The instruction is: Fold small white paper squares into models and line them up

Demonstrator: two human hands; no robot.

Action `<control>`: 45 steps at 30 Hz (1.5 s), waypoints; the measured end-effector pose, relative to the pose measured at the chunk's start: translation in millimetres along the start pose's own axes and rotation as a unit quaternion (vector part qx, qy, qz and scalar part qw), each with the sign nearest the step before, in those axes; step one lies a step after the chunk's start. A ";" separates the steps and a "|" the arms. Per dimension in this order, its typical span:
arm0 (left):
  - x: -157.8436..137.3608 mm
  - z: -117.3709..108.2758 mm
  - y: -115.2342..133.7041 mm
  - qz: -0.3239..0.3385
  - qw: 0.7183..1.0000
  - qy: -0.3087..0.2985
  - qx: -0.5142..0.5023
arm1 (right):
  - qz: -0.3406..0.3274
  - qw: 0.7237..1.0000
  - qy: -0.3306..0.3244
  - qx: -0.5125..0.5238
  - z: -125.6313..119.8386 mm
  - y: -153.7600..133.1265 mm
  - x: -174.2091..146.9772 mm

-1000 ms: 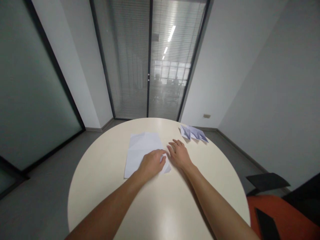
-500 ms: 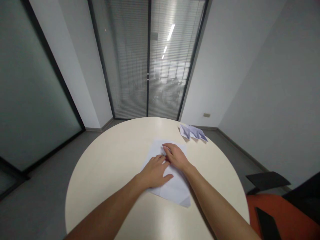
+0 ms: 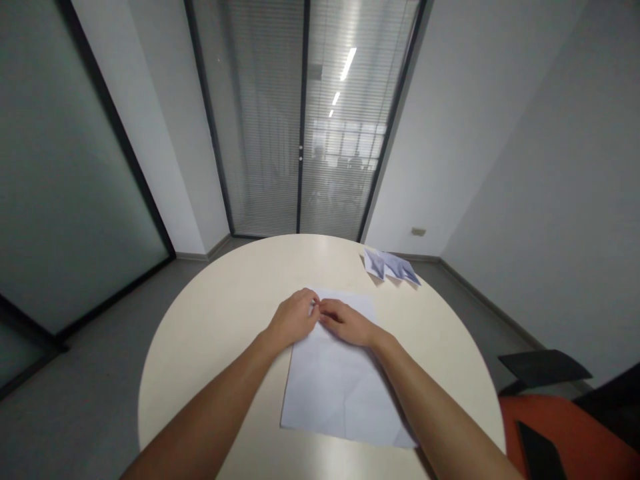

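Note:
A white sheet of paper (image 3: 340, 393) lies on the round table, with faint creases towards its near edge. Over its far left part, my left hand (image 3: 294, 318) is closed, and a small pale bit of paper shows between its fingertips. My right hand (image 3: 350, 323) meets it from the other side, thumb and fingers pinched together close to the left fingertips. Both hands cover the paper's far left corner, so the exact shape of the paper there is hidden.
Folded paper pieces (image 3: 393, 267) stand near the far right rim of the pale table (image 3: 215, 313). An orange chair (image 3: 545, 427) with black armrests is at the right. Behind the table are glass panels with blinds (image 3: 265, 167).
My left hand has lifted from lying spread on the paper and moved away to the far left, its fingers closing. My right hand has shifted slightly nearer. The paper has turned and slid towards me.

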State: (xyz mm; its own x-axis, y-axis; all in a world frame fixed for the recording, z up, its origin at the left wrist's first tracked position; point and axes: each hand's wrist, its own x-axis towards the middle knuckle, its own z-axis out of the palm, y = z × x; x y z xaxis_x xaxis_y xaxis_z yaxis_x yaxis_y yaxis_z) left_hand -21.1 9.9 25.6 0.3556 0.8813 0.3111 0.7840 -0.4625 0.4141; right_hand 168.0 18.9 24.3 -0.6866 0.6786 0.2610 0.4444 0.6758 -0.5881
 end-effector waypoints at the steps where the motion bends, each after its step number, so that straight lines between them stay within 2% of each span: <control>1: 1.6 1.6 -6.4 -0.004 1.000 0.018 -0.008 | -0.021 1.000 -0.016 0.010 3.1 -4.7 0.9; 2: 2.7 3.7 -12.0 -0.004 1.000 0.020 -0.011 | -0.039 0.999 -0.024 0.016 6.6 -9.0 1.8; 5: 3.6 11.4 -21.5 -0.002 0.999 -0.047 0.001 | -0.062 0.998 -0.014 0.004 16.3 -16.6 4.8; 7: 2.4 16.0 -21.1 -0.011 0.996 -0.084 0.014 | -0.057 0.998 0.008 -0.016 20.0 -15.3 6.4; 10: -0.6 21.1 -15.8 -0.024 0.994 -0.100 0.036 | -0.026 0.997 0.035 -0.063 21.1 -3.8 5.9; 13: -3.5 25.0 -12.1 -0.020 0.993 -0.101 0.064 | 0.070 0.987 0.029 -0.141 17.9 12.6 1.0; 17: -5.8 27.0 -12.5 -0.011 0.990 -0.105 0.094 | 0.232 0.952 -0.004 -0.199 8.2 27.9 -7.5; 20: -6.6 25.4 -13.1 -0.009 0.990 -0.099 0.100 | 0.311 0.925 -0.004 -0.218 0.6 30.5 -10.8; 22: -6.9 23.4 -12.9 -0.008 0.990 -0.096 0.101 | 0.341 0.911 0.014 -0.230 -2.1 28.7 -11.5; 25: -7.4 20.4 -11.7 -0.003 0.990 -0.099 0.103 | 0.315 0.915 0.040 -0.249 -1.2 22.1 -11.0; 28: -7.4 18.6 -10.1 0.008 0.989 -0.100 0.105 | 0.212 0.953 0.003 -0.216 4.4 14.6 -9.0; 30: -7.0 18.6 -9.2 0.012 0.989 -0.102 0.107 | 0.178 0.967 -0.030 -0.179 8.3 11.6 -7.3; 34: -5.5 20.4 -10.6 -0.015 0.987 -0.096 0.126 | 0.222 0.956 -0.030 -0.191 8.8 13.9 -6.7; 39: -4.0 22.8 -18.3 -0.068 0.983 -0.063 0.156 | 0.332 0.908 0.010 -0.255 -0.5 26.8 -11.2; 41: -3.5 23.2 -20.6 -0.082 0.980 -0.050 0.171 | 0.357 0.890 0.036 -0.280 -3.3 30.1 -12.2; 43: -2.8 23.8 -20.8 -0.080 0.979 -0.035 0.185 | 0.345 0.888 0.053 -0.298 -4.1 29.3 -11.7; 45: -1.8 24.8 -19.0 -0.055 0.980 -0.024 0.188 | 0.303 0.906 0.052 -0.292 -1.8 23.6 -9.4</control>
State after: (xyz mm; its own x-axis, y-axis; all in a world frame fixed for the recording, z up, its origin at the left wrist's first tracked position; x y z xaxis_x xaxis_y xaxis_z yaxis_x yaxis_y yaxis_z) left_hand -24.1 19.5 -4.0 0.2747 0.9317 0.2378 0.9480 -0.3038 0.0951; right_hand 186.0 29.0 9.3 -0.1697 0.9788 0.1148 0.9709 0.1860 -0.1509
